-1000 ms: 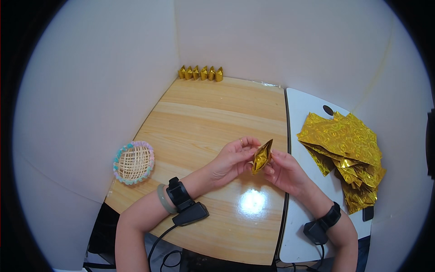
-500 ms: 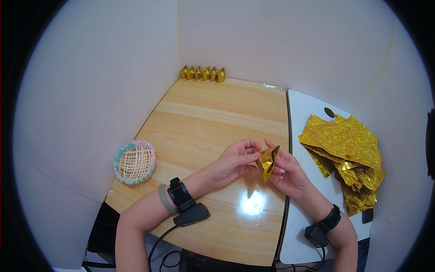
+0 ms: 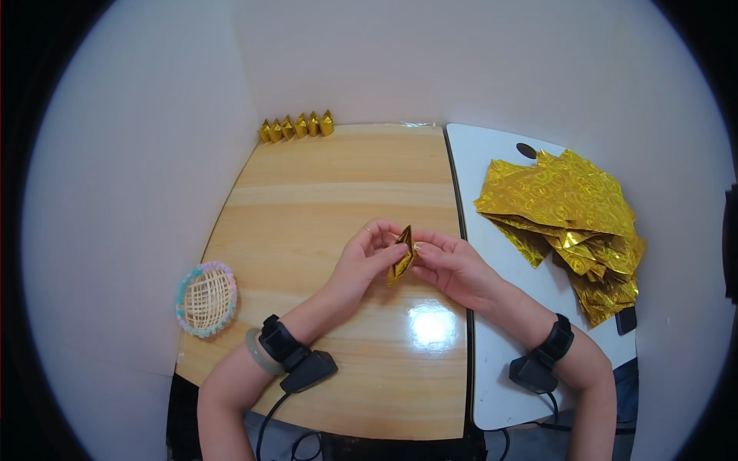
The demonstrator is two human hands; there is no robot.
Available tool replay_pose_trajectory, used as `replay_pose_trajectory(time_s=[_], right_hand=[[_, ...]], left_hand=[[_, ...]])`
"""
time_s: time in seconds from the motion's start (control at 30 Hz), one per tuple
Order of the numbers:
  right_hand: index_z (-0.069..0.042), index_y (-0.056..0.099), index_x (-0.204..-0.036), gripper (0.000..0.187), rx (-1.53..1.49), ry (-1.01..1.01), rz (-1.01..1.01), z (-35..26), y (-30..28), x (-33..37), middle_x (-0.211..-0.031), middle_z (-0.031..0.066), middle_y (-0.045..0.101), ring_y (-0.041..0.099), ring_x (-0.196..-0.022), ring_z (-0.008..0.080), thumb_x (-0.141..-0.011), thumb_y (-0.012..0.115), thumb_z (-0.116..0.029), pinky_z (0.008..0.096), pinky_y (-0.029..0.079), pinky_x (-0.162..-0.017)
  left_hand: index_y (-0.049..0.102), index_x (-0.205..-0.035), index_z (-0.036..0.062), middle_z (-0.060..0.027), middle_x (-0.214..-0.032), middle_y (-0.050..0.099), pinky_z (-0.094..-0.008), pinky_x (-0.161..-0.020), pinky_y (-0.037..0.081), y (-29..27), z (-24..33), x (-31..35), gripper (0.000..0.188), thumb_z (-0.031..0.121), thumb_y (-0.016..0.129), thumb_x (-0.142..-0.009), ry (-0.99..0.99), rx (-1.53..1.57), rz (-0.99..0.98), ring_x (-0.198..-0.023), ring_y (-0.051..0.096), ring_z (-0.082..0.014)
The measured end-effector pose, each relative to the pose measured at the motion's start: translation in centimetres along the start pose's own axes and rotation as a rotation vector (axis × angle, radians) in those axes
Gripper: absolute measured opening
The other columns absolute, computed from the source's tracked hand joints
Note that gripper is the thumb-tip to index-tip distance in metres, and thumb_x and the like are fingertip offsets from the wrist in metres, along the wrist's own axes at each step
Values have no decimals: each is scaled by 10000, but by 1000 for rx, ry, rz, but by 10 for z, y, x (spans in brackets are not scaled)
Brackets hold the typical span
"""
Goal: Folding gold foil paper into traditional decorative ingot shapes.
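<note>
Over the middle of the wooden table, a folded gold paper ingot (image 3: pixel 400 265) is held between both hands. My left hand (image 3: pixel 367 253) pinches it from the left with thumb and fingers. From the right side, my right hand (image 3: pixel 450 265) grips its edge with the fingertips. The ingot stands roughly upright, its pointed end up and a narrow slit facing me. Part of it is covered by the fingers.
Several finished gold ingots (image 3: pixel 300 126) stand in a row at the far left corner. A small woven basket (image 3: pixel 207 300) with a pastel rim sits at the left edge. Gold paper sheets (image 3: pixel 569 207) lie piled on the white table (image 3: pixel 500 346) at right, a dark phone-like object (image 3: pixel 626 320) beside them.
The view has shifted, so the table and pile sit differently in the picture. Between my hands the ingot has turned and looks narrower; my right fingers have closed in on it.
</note>
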State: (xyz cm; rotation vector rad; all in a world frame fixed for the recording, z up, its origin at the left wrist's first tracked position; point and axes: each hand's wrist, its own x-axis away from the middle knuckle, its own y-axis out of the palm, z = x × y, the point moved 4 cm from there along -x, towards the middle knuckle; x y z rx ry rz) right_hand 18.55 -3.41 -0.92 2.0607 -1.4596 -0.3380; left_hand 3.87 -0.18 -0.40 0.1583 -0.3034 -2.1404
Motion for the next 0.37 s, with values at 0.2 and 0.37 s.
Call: replay_pose_trajectory(time_s=[0.2,0.37], right_hand=[[-20,461,-1235,359,25,6,13,-1,1,5,-1122,43,564,542,-1023,106,-895,543,-105,248,459,-887],[-37,401,-1295,431,-111,-24,-38,1,-4,3,-1163,50,550,524,-1059,123,-897,541,-122,248,393,-964]], left_hand=[[506,-1138,38,-39,-1060,562,-230,-829,443,5,3,1,252,86,535,-893,54,-85,-22,-981,535,-92],[518,-1166,106,-39,-1160,520,-233,-862,423,5,3,2,283,132,568,-889,78,-148,-68,-1000,525,-100]])
